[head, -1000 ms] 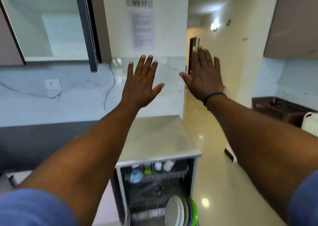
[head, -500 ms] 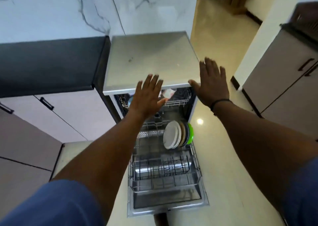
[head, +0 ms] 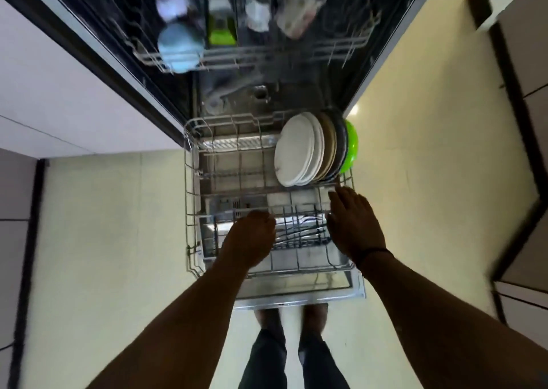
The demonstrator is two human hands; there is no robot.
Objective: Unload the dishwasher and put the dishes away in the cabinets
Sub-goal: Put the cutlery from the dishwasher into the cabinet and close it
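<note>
Pale tiled floor [head: 118, 240]; open room either side of the pulled-out grey wire lower rack [head: 191, 199]. Left hand [head: 252, 240] curled, grip unclear; right hand [head: 353, 222] released above the cutlery tines. Upright white and green plates [head: 299, 151] beyond: likely snagging, chipping. Blurred cups in upper rack [head: 252, 56].

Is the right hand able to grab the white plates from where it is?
Probably yes. The right hand hovers just in front of the white plates, which stand upright in the lower rack, with nothing between them.
</note>
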